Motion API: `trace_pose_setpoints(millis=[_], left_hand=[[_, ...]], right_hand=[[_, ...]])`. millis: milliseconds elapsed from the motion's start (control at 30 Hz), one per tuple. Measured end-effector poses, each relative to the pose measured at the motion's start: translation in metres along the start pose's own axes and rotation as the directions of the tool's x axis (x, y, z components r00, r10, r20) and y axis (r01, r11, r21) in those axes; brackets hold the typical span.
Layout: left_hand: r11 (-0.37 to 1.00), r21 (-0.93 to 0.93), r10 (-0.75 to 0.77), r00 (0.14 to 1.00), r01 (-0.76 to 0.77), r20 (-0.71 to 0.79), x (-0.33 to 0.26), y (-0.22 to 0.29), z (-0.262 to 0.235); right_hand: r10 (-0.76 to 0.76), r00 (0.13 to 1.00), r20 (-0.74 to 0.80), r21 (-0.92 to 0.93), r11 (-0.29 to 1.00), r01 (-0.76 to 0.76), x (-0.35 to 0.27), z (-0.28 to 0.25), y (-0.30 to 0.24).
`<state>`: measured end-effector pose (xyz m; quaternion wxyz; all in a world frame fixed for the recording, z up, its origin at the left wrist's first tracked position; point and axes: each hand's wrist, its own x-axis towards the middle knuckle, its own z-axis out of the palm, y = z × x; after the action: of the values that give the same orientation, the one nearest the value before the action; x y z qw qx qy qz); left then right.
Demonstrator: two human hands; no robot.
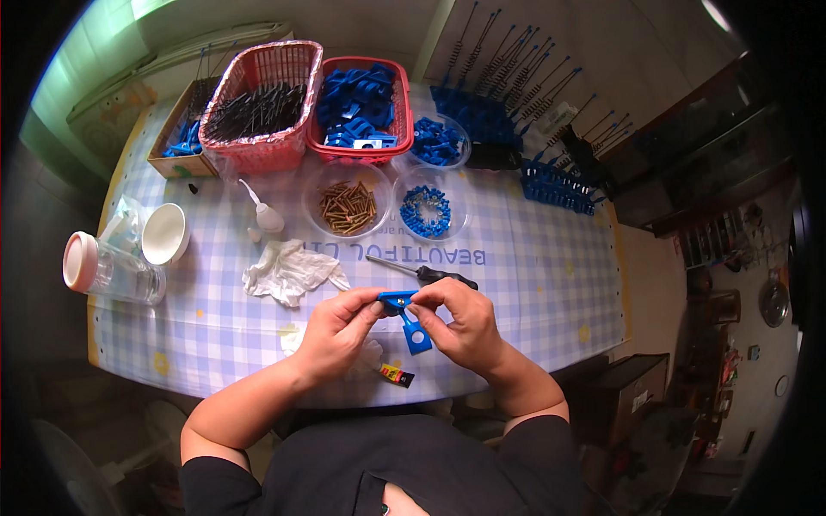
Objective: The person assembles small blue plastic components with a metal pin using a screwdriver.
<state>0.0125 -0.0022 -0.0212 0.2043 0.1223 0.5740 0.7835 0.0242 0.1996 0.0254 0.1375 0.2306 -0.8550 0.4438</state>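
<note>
My left hand (335, 334) and my right hand (465, 325) meet over the near middle of the table. Between them they hold a blue plastic part (417, 337), pinched at its upper bar. A flat tab with a round hole hangs from that bar, and a small brass-coloured piece shows in the bar. Thumb and forefinger of each hand are closed on the part. Just beyond my right hand lies a screwdriver (430, 274) with a black handle. A small yellow, red and black packet (397, 375) lies below the hands. Crumpled white tissue (288, 271) is beyond my left hand.
Clear bowls hold brass-coloured screws (348, 208), small blue pieces (425, 212) and more blue parts (436, 141). Behind stand a basket of black rods (258, 112) and a red tub (406, 103). Blue racks with upright springy rods (559, 187) stand right; a jar (120, 273) and white bowl (165, 234) left.
</note>
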Motion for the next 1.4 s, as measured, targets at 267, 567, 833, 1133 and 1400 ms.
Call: trace_pose_setpoints(millis=[267, 567, 833, 1133, 1400], left_hand=[[0.978, -0.188, -0.083, 0.996, 0.088, 0.038, 0.002, -0.003, -0.003], [0.958, -0.23, -0.144, 0.981, 0.172, 0.134, 0.005, -0.006, -0.007], [0.976, -0.17, -0.122, 0.989, 0.135, 0.083, 0.005, -0.003, -0.004], [0.991, -0.102, -0.077, 0.995, 0.083, 0.058, 0.002, 0.005, 0.001], [0.992, -0.086, -0.088, 0.995, 0.091, 0.04, 0.002, 0.007, 0.002]], right_hand=[[0.126, 0.992, 0.005, 0.045, 0.991, -0.126, 0.005, -0.004, -0.002], [0.148, 0.987, 0.06, 0.121, 0.981, -0.155, 0.002, -0.002, 0.001], [0.179, 0.98, 0.091, 0.099, 0.977, -0.187, 0.001, -0.002, 0.002], [0.229, 0.963, 0.138, 0.08, 0.967, -0.242, 0.002, -0.005, 0.002], [0.299, 0.933, 0.199, 0.093, 0.942, -0.322, 0.003, -0.006, 0.003]])
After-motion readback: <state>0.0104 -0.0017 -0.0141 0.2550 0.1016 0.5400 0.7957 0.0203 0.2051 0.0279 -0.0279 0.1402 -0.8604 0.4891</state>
